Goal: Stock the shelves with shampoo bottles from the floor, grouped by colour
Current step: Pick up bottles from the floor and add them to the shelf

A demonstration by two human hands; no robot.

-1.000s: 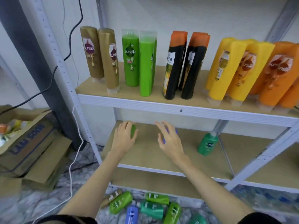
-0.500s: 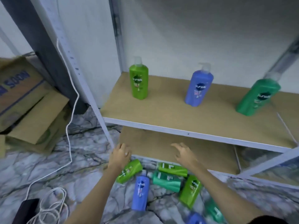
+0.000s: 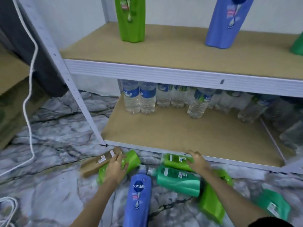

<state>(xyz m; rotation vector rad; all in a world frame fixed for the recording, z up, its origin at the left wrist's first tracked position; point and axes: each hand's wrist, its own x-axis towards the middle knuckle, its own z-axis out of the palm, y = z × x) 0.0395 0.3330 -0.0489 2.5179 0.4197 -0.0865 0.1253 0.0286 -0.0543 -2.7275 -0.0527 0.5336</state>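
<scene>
Since the earlier frame the view has been dropped toward the floor and both hands have been brought down from the shelf onto the scattered bottles. The left hand (image 3: pixel 116 167) is laid over a light green bottle (image 3: pixel 131 159) lying beside a brown bottle (image 3: pixel 100 162), its fingers curled around the body in what appears to be a grip; the right hand (image 3: pixel 197 161) is set on a second light green bottle (image 3: pixel 177 159) just in front of the bottom shelf (image 3: pixel 180 138), fingers bent over it. A blue bottle (image 3: pixel 139 199) and a teal bottle (image 3: pixel 178 177) are left lying between the forearms, with more green ones to the right. The pick-up step is judged to be in hand; next, both bottles would need lifting to the green bottle standing (image 3: pixel 132 22) on the shelf above. Motion blur leaves the fingertips indistinct, the upper bottles are cut off at the top edge, and the water bottles (image 3: pixel 139 99) behind are partly shadowed.
</scene>
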